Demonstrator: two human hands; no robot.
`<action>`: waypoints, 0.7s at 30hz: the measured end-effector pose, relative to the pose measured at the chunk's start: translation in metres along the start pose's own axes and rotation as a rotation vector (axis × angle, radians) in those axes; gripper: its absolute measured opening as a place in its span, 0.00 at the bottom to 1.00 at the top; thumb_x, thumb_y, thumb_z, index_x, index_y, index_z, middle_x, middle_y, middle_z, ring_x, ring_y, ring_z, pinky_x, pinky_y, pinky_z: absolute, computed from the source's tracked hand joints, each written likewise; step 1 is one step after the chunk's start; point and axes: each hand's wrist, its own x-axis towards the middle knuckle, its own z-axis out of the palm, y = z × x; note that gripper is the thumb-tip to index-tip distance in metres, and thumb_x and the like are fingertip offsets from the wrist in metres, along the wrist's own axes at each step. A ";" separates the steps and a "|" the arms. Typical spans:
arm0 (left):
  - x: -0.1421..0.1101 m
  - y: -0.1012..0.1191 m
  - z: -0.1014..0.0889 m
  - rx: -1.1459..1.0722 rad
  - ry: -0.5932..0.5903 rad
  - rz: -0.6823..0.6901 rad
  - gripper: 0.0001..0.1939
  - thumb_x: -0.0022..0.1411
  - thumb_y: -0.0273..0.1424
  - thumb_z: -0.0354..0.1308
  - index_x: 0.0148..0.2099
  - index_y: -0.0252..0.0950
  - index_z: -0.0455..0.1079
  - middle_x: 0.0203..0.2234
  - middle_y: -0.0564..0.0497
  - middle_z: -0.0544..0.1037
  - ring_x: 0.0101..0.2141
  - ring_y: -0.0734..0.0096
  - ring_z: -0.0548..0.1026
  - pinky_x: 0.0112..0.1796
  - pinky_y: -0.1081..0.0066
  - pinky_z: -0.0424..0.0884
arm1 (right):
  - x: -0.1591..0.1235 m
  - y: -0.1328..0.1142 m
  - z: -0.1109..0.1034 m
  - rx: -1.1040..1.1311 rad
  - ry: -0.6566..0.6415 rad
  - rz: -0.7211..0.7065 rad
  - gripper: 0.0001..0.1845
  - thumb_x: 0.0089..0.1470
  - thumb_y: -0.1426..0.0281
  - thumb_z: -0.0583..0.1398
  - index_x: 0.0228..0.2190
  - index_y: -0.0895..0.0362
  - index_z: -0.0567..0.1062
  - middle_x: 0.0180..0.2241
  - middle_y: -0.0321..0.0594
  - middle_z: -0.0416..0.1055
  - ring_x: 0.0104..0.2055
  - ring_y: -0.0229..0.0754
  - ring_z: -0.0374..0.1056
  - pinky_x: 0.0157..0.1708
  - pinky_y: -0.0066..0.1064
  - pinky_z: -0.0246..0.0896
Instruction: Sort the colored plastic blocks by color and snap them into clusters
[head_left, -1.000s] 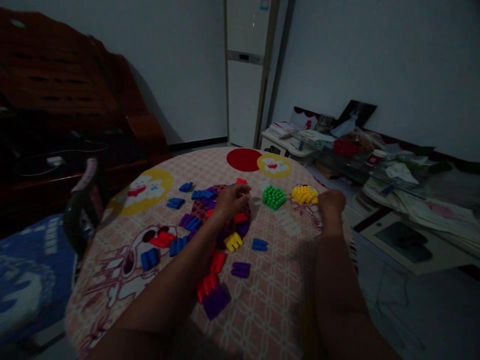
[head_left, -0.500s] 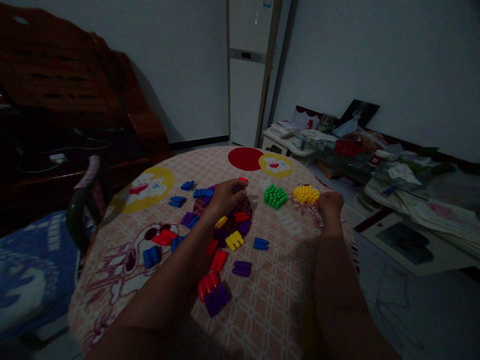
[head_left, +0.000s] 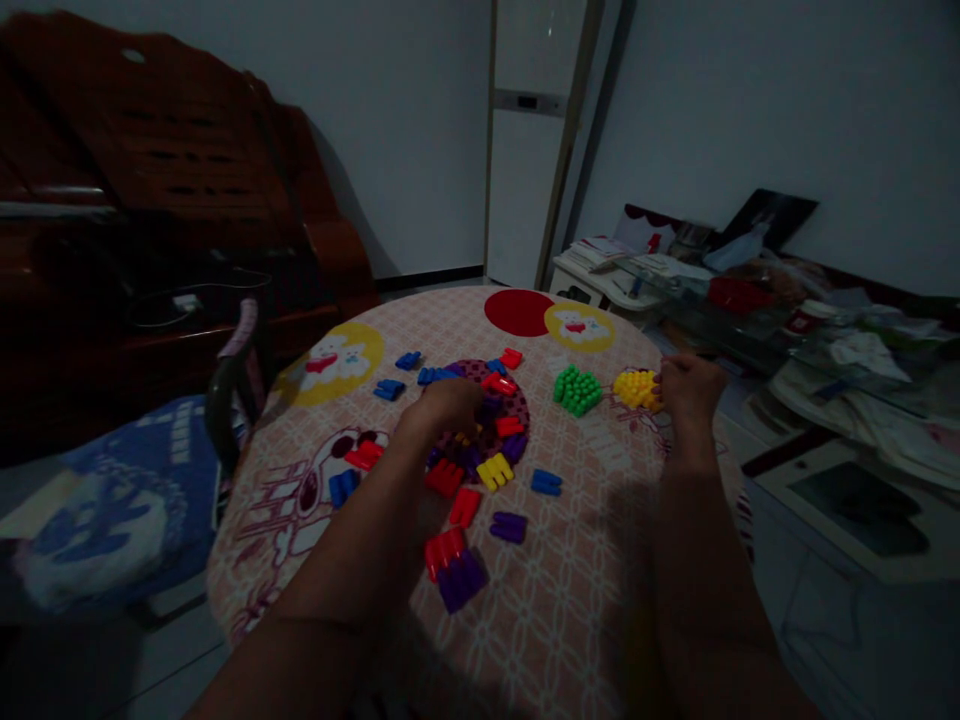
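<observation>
My left hand [head_left: 448,402] rests palm down over the left side of a dark round patch [head_left: 501,412] on the tablecloth, among loose red, blue, purple and yellow plastic pieces; its fingers curl downward and what they touch is hidden. My right hand [head_left: 688,386] sits at the table's right edge, fingers closed against a yellow studded cluster [head_left: 634,388]. A green studded cluster [head_left: 576,389] lies just left of the yellow one. A yellow piece [head_left: 495,471] and red pieces [head_left: 445,477] lie near my left wrist.
The round table [head_left: 570,620] wears a pink patterned cloth with cartoon prints. A chair back [head_left: 234,375] stands at its left, a dark wooden sofa [head_left: 150,200] behind. A low cluttered glass table [head_left: 750,310] lies to the right. A white appliance [head_left: 536,150] stands at the back.
My left hand has drawn back from the far side of the dark patch toward its near left side. My right hand stays by the yellow cluster. The camera view shifted left.
</observation>
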 end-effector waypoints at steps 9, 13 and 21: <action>0.006 0.007 0.006 0.017 -0.039 0.062 0.18 0.45 0.35 0.70 0.41 0.36 0.77 0.39 0.40 0.82 0.37 0.54 0.79 0.37 0.67 0.70 | -0.015 -0.054 -0.035 0.375 0.111 0.187 0.08 0.48 0.73 0.59 0.30 0.61 0.78 0.17 0.34 0.71 0.15 0.37 0.67 0.16 0.27 0.66; 0.013 0.002 0.013 -0.058 -0.035 0.129 0.10 0.45 0.31 0.68 0.34 0.38 0.78 0.31 0.46 0.82 0.32 0.60 0.77 0.32 0.70 0.65 | -0.017 -0.060 -0.041 0.428 0.116 0.167 0.06 0.48 0.73 0.59 0.29 0.61 0.77 0.17 0.33 0.71 0.15 0.35 0.66 0.15 0.25 0.66; 0.014 -0.019 0.006 -0.481 0.218 0.239 0.06 0.46 0.33 0.67 0.27 0.37 0.75 0.22 0.51 0.78 0.26 0.68 0.73 0.28 0.73 0.63 | -0.029 -0.079 -0.024 0.492 -0.157 0.142 0.07 0.49 0.69 0.63 0.30 0.62 0.78 0.19 0.37 0.73 0.17 0.35 0.68 0.16 0.23 0.65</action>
